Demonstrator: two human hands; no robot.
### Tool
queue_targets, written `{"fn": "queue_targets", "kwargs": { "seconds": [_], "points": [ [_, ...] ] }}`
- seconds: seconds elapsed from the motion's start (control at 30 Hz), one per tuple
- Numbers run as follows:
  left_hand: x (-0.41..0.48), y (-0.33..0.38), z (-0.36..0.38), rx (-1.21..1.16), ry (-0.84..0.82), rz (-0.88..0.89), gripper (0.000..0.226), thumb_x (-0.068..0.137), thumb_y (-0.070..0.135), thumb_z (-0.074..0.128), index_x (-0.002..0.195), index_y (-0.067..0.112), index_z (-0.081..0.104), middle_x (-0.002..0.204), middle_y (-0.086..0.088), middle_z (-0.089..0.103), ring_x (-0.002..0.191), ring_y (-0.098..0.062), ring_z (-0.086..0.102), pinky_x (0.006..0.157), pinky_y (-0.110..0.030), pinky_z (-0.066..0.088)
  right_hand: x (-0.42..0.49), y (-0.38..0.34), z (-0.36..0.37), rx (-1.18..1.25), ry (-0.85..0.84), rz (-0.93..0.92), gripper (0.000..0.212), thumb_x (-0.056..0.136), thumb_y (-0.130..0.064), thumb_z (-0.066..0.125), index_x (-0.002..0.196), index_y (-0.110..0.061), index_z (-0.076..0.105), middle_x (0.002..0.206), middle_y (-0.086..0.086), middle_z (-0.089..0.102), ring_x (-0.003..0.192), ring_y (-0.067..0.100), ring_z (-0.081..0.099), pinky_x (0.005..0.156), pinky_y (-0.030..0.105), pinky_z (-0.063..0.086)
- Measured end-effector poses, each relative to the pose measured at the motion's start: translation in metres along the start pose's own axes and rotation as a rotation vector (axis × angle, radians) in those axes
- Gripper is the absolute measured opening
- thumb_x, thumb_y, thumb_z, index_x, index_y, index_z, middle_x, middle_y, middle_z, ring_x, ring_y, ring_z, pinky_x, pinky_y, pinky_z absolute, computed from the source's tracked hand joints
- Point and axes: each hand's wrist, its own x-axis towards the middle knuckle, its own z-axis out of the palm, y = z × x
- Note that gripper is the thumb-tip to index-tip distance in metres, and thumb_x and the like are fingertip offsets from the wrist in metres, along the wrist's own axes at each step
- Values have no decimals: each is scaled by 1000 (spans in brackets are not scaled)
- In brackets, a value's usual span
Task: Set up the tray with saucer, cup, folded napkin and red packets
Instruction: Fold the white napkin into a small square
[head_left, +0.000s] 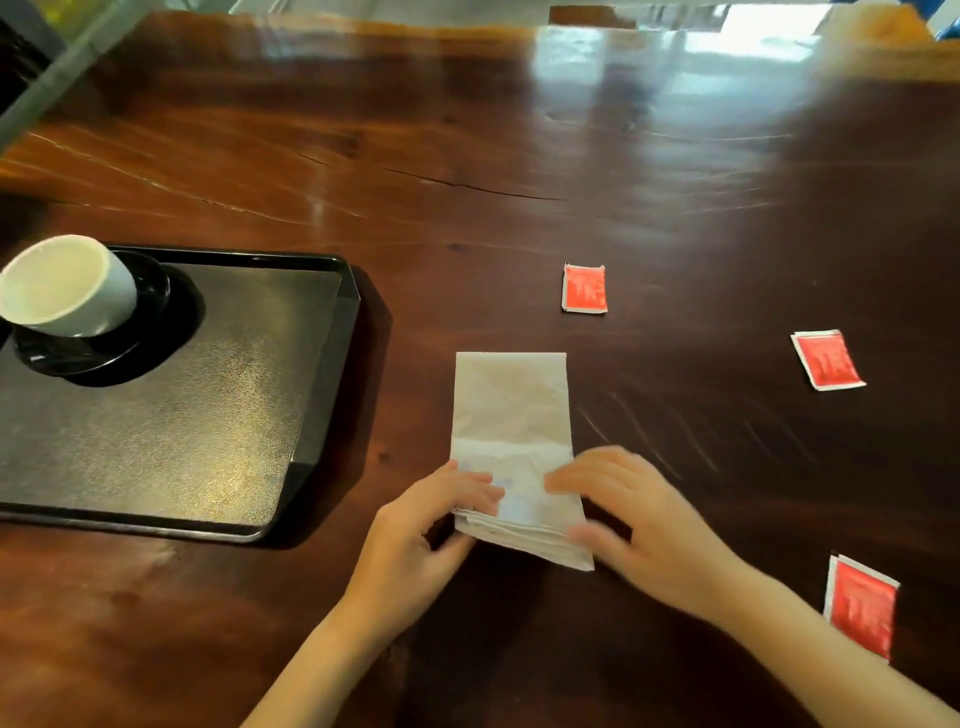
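In the head view, both hands work the napkin on the counter. The left hand pinches the napkin's near left corner, thumb under the stacked edge and fingers on top, so its grip is clenched on the napkin. The right hand lies over the near right part with fingers spread flat on top and the thumb low by the edge; its grip also bears on the napkin, pressing more than pinching, though motion blur hides the fingertips. The layered near edge is lifted slightly off the counter between the two grips, which suggests a fold being turned or creased, with the far half lying flat beyond the fingers to keep the strip straight.

Both forearms come in from the near edge and converge, wrists low and palms down, a pose suited to pressing a crease.

Left of the left grip sits the tray, with the saucer at its far left corner and the cup on it, leaving the rest bare, probably for the napkin and packets. Three red packets lie outside the tray: one packet beyond the grips, a second far right of them, a third just right of the right forearm.
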Motion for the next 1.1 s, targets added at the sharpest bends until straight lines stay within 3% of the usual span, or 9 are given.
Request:
{"fn": "queue_targets", "kwargs": {
  "seconds": [0.13, 0.33, 0.47, 0.53, 0.63, 0.77, 0.93, 1.03, 1.1],
  "points": [
    [-9, -9, 5, 98, -91, 43, 21, 78, -1, 63, 87, 18, 62, 104, 11, 70, 113, -3, 59, 110, -34, 35, 22, 20, -8, -94, -32, 68, 46, 94, -50, 24, 131, -35, 47, 131, -25, 44, 127, -9, 28, 109, 21, 18],
    [-24, -28, 16, 309, -167, 232, 20, 84, 1, 49, 88, 21, 53, 116, 7, 67, 126, -6, 49, 111, -36, 32, 22, 37, 3, -206, -42, 43, 28, 91, -21, 54, 118, -24, 61, 131, -8, 56, 128, 11, 44, 113, 30, 22],
    [-26, -32, 15, 400, -227, 290, 21, 81, 2, 55, 92, 20, 52, 123, 4, 63, 131, -8, 44, 113, -38, 29, 17, 32, 11, -275, 62, 30, 26, 88, -23, 56, 113, -19, 64, 126, -3, 60, 124, 18, 50, 111, 32, 20],
    [-26, -31, 13, 411, -257, 306, 27, 77, 0, 60, 94, 19, 52, 125, 3, 62, 132, -9, 43, 114, -39, 28, 14, 27, 17, -283, -2, 60, 43, 92, -38, 40, 130, -21, 51, 143, -5, 44, 137, 16, 33, 115, 35, 13],
    [-24, -30, 10, 457, -288, 340, 30, 78, 2, 61, 103, 17, 55, 126, 1, 61, 131, -12, 44, 114, -39, 29, 6, 31, 30, -423, -203, 68, 65, 91, -56, 17, 148, -29, 2, 155, -9, -7, 144, 10, -11, 117, 33, -12],
    [-24, -26, 12, 524, -261, 389, 22, 87, 11, 54, 104, 12, 69, 123, -3, 65, 124, -17, 53, 108, -41, 37, 5, 39, 26, -458, -259, 65, 67, 90, -62, 14, 145, -33, -12, 152, -13, -19, 138, 3, -25, 112, 27, -21],
    [-18, -15, 10, 367, -142, 282, 22, 88, 12, 55, 104, 10, 70, 116, -3, 67, 115, -14, 60, 104, -38, 43, 6, 43, 13, -302, -270, 13, 53, 96, -40, 24, 143, -41, 1, 154, -19, -5, 139, -3, -19, 111, 24, -23],
    [-9, -3, 6, 198, -68, 174, 24, 87, 16, 57, 110, 14, 66, 115, 3, 66, 116, -7, 57, 104, -29, 42, 7, 51, 0, -210, -272, -28, 68, 90, -9, 41, 143, -42, 13, 153, -21, 11, 140, -4, -11, 115, 29, -12],
    [-2, 3, 3, 92, -21, 97, 25, 86, 19, 58, 110, 15, 66, 112, 7, 67, 113, -4, 58, 99, -24, 45, 8, 53, -2, -198, -240, -57, 66, 88, -11, 51, 141, -40, 24, 149, -24, 19, 141, -5, -5, 117, 30, -7]
  ]
}}
